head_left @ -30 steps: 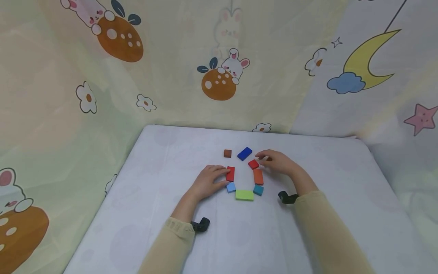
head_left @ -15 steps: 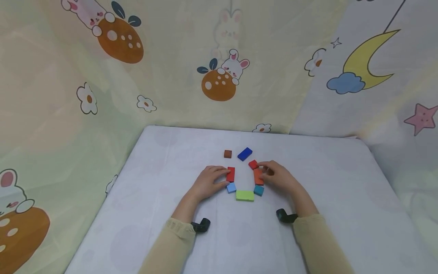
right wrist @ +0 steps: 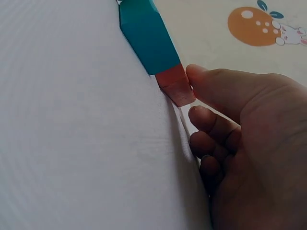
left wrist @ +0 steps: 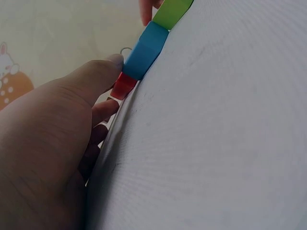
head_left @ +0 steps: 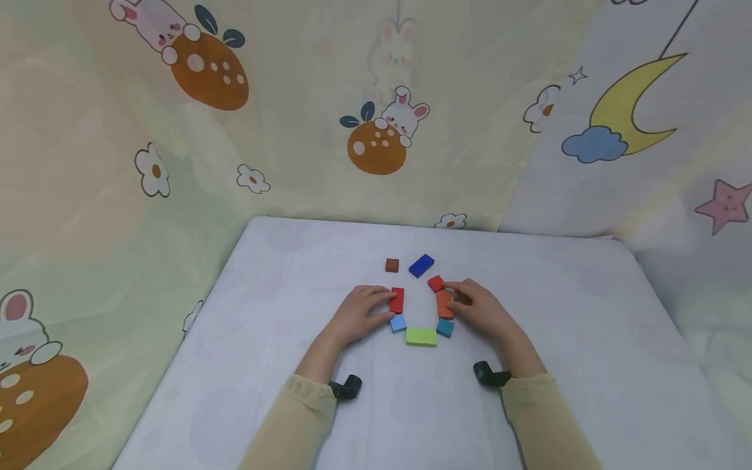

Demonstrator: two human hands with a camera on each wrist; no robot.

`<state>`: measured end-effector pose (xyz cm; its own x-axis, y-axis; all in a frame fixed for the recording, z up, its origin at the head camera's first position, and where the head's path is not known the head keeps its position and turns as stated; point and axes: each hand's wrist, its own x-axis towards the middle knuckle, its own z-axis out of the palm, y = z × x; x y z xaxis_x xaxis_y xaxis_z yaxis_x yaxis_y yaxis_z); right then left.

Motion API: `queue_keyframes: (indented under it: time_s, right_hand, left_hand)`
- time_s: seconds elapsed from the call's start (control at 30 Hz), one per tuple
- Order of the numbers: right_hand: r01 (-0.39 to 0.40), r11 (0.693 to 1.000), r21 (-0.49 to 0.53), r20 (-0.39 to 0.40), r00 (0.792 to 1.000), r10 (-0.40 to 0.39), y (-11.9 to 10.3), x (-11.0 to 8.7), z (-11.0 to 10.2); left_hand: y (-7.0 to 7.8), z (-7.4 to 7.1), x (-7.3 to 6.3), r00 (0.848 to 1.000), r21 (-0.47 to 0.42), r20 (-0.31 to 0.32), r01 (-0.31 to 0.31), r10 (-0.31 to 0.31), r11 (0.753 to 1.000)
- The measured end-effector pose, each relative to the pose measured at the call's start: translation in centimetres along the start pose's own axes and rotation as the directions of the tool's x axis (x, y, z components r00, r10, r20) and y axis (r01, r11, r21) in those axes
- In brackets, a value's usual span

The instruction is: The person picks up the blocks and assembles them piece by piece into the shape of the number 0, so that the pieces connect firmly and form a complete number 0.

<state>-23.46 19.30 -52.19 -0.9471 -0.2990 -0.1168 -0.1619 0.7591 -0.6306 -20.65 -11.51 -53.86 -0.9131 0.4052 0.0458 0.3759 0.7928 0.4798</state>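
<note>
Coloured wooden blocks lie in a broken ring on the white-covered table. My left hand [head_left: 358, 314] is at the left side, fingertips on the red rectangular block [head_left: 397, 299] and thumb by the light blue block [head_left: 398, 323]. Opposite, my right hand [head_left: 480, 308] reaches its index fingertip to the small red block [head_left: 435, 283], its thumb at the side of the orange block [head_left: 444, 304]. In the right wrist view that thumb meets the orange block [right wrist: 175, 86], with the other fingers bent below. A teal block [head_left: 444, 328] and a lime green block [head_left: 421, 337] close the near side.
Beyond the hands lie a brown cube [head_left: 391, 265] and a dark blue block [head_left: 422, 266], set apart from each other. A printed cloth backdrop [head_left: 317, 156] rises behind the table [head_left: 235, 391]. Black wrist cameras jut from both sleeves.
My right hand has come down and towards me, from beside the small red block to the orange block, index fingertip at the red one. My left hand stays in place.
</note>
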Motion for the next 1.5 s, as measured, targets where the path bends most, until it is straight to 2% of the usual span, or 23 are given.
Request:
queue_keyframes:
  time_s: [0.53,0.67,0.77,0.9,1.0,1.3,1.5]
  right_hand:
    - [0.011,0.999,0.035,-0.019,1.0,-0.011,0.2,-0.1,0.1]
    - [0.0,1.0,0.031,-0.008,1.0,0.0,0.2,-0.3,0.0]
    - [-0.007,1.0,0.023,-0.004,1.0,0.007,0.3,-0.3,0.1]
    - [-0.01,1.0,0.029,0.001,1.0,0.01,0.4,-0.2,0.3]
    - [-0.014,0.999,0.029,0.0,1.0,0.014,0.4,-0.2,0.3]
    - [-0.015,1.0,0.023,0.003,1.0,0.015,0.0,-0.3,0.4]
    - [-0.016,1.0,0.025,-0.001,1.0,0.016,-0.1,-0.3,0.2]
  left_hand:
    - [0.1,-0.1,0.0,1.0,-0.014,-0.001,0.01,-0.01,1.0]
    - [0.1,0.1,0.2,0.999,-0.06,-0.01,0.03,-0.03,0.998]
    - [0.1,-0.1,0.5,0.998,-0.131,-0.005,0.061,-0.062,0.99]
    - [0.2,-1.0,1.5,0.988,-0.233,0.035,0.156,-0.152,0.96]
    - [-0.1,-1.9,2.5,0.979,-0.256,0.05,0.204,-0.198,0.945]
    - [-1.7,-3.6,5.9,0.971,-0.21,0.046,0.24,-0.236,0.948]
    - [-1.9,-3.4,8.1,0.981,-0.12,0.053,0.19,-0.184,0.974]
